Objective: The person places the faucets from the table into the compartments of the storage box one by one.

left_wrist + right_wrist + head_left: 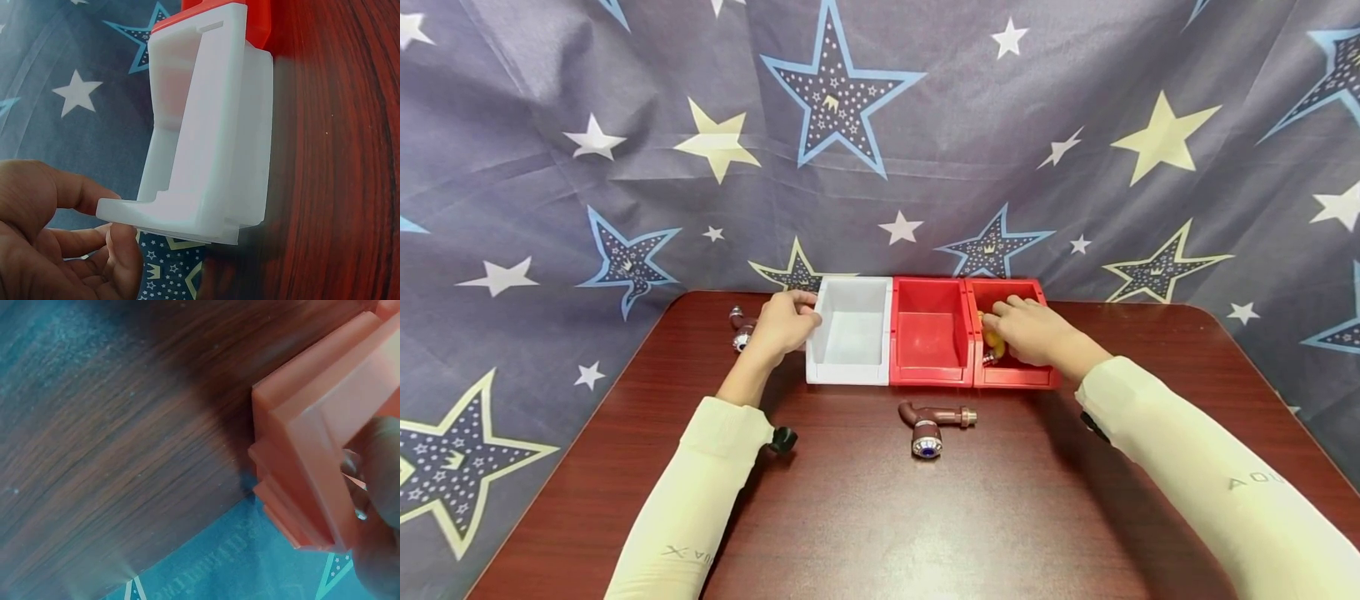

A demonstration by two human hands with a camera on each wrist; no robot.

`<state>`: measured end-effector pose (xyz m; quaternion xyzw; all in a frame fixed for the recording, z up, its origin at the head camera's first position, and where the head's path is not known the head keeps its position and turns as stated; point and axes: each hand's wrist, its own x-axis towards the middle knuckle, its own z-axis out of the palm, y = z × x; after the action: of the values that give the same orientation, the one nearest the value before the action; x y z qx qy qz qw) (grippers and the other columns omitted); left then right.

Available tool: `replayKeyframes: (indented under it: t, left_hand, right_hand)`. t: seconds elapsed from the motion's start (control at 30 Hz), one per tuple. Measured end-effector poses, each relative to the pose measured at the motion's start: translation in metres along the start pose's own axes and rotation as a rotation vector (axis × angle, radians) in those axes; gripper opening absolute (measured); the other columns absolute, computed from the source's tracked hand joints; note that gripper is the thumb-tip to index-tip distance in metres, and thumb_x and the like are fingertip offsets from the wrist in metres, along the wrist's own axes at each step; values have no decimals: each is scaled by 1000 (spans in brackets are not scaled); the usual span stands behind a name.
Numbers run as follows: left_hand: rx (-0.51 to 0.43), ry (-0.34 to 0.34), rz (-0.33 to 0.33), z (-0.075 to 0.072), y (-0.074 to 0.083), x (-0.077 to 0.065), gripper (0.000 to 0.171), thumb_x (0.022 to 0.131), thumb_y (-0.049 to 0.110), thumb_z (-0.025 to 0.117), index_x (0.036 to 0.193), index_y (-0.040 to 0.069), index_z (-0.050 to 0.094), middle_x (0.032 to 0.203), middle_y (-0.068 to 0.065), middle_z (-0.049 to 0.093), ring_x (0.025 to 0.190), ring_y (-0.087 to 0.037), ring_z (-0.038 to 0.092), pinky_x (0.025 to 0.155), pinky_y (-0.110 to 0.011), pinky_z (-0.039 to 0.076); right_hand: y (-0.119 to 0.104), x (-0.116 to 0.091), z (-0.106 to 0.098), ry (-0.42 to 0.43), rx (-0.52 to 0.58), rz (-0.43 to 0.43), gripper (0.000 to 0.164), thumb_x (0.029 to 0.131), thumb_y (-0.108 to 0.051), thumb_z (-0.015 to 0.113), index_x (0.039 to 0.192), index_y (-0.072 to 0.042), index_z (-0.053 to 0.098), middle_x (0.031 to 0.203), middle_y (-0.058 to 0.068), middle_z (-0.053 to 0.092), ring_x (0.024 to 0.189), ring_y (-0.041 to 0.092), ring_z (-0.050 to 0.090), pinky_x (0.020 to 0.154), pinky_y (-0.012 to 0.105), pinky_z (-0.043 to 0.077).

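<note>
At the left side of the row, my left hand pinches the rim of the white bin between thumb and fingers. The left wrist view shows this grip on the bin's edge from close up. My right hand reaches into the right red bin, fingers curled over a yellow tap-like piece with a metal end. Its far side is hidden by the fingers. In the right wrist view, the bin wall covers much of that hand.
Between these bins stands a middle red bin. In front lies a brown tap with a chrome, blue-centred end. Another brown tap lies left of the white bin. A star-patterned cloth hangs behind the wooden table.
</note>
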<state>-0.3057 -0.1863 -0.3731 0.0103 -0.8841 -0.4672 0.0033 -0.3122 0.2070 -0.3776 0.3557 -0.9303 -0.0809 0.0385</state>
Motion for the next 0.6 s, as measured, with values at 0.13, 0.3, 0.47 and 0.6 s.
replayKeyframes:
  t: [0.13,0.3,0.47,0.6]
  left_hand:
    - [-7,1,-1,0,0,0,38,91,7,58,128,1,64,102,-14,63,80,-21,63,71,-51,62]
    - [-9,1,-6,0,1,0,40,91,7,58,129,1,64,102,-13,63,80,-21,63,71,-50,62]
    - [-8,2,-6,1,0,0,40,91,8,58,130,1,63,103,-14,63,81,-21,63,70,-49,62]
    - [-11,-2,-8,1,0,0,40,91,8,58,130,1,63,103,-14,63,81,-21,63,69,-48,63]
  right_hand:
    - [3,-3,-5,69,5,-23,22,80,-5,77,98,-9,65,94,11,62,92,35,56,83,51,53]
    - [7,-7,-12,109,19,-37,20,78,-3,75,96,-9,67,93,10,61,91,35,55,82,51,52]
    - [7,-13,-19,124,31,-42,23,77,-4,75,99,-8,68,92,10,62,89,34,54,81,50,51]
    - [8,-19,-23,151,36,-47,22,77,-6,74,99,-8,68,91,10,61,89,35,54,79,49,50]
